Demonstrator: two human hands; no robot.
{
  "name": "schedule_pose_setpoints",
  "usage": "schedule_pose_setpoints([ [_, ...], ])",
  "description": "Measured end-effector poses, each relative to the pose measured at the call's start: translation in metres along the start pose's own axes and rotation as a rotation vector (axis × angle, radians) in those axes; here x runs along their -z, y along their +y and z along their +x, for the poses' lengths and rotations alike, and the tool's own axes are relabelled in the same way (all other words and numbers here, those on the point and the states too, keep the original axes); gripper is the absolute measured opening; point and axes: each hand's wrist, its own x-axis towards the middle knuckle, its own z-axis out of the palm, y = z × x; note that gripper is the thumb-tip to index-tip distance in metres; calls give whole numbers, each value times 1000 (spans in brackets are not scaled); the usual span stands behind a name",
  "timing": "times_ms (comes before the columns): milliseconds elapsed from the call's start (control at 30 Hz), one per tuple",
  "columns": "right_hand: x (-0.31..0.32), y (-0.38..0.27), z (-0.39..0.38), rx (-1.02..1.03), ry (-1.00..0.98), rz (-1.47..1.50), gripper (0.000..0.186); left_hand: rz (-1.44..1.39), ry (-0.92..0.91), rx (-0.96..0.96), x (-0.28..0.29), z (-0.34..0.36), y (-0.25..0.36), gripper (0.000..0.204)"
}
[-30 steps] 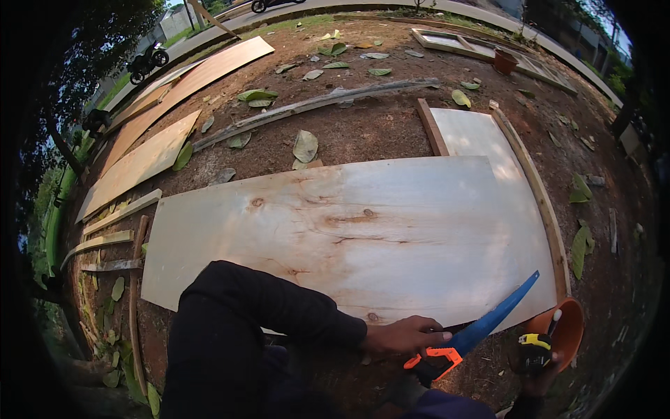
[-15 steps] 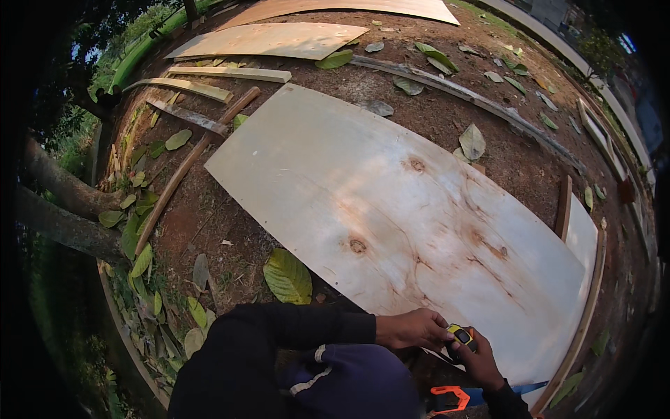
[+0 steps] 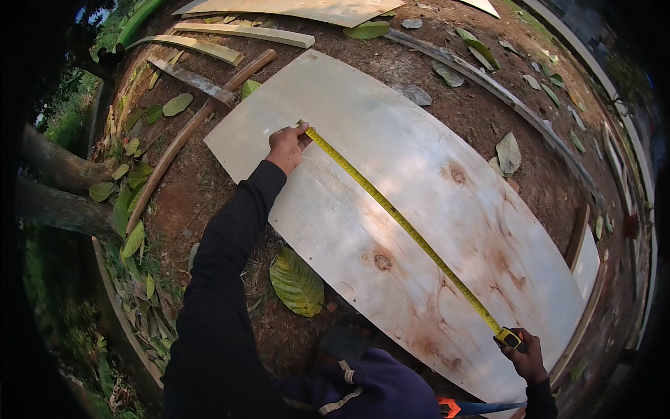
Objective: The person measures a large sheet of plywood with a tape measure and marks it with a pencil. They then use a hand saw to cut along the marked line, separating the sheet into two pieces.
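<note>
A pale plywood sheet (image 3: 394, 133) with brown knots lies on the ground in front of me. Stretched diagonally above or along it is the yellow blade of a tape measure (image 3: 405, 222). My left hand (image 3: 286, 149) pinches the blade's far end over the upper left part of the sheet. At the lower right, my right hand (image 3: 528, 356) grips the yellow and black tape case (image 3: 510, 339). Below that hand lies a handsaw (image 3: 449, 407) with an orange handle and blue blade, partly cut off by the lower edge.
A wooden pole (image 3: 171, 155) and several timber strips (image 3: 244, 33) lie at the far left. Another plywood sheet (image 3: 293, 8) is at the back. A long board (image 3: 488, 84) runs beyond the sheet. Big leaves (image 3: 296, 281) litter the soil; tree trunks (image 3: 63, 164) stand left.
The tape blade has been drawn out. My left hand has moved far up and left with its end, while my right hand has shifted right and slightly up with the case.
</note>
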Motion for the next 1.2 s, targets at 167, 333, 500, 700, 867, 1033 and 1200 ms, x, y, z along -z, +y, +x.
schedule_pose_setpoints([
  [167, -28, -75, 40, 17, -84, 82, 45, 35, 256, -312, 11, 107, 54, 12],
  [333, -54, -145, 88, 203, -113, -73, 50, 211, 415, -363, 35, 178, 76, 10],
  [500, -58, -179, 115, 182, -113, -87, 57, 575, 441, -285, 54, 218, 100, 10],
  [700, -84, -199, 148, 252, -118, -108, 60, 933, 402, -477, 86, 252, 124, 17],
  [867, -96, -199, 152, 259, -94, -73, 60, 1224, 271, -605, 116, 288, 132, 21],
  [1033, -95, -183, 146, 326, -90, -143, 61, 1531, 102, -566, 151, 333, 168, 29],
  [1200, -84, -146, 112, 327, -16, -196, 56, 1592, -48, -620, 149, 357, 177, 40],
])
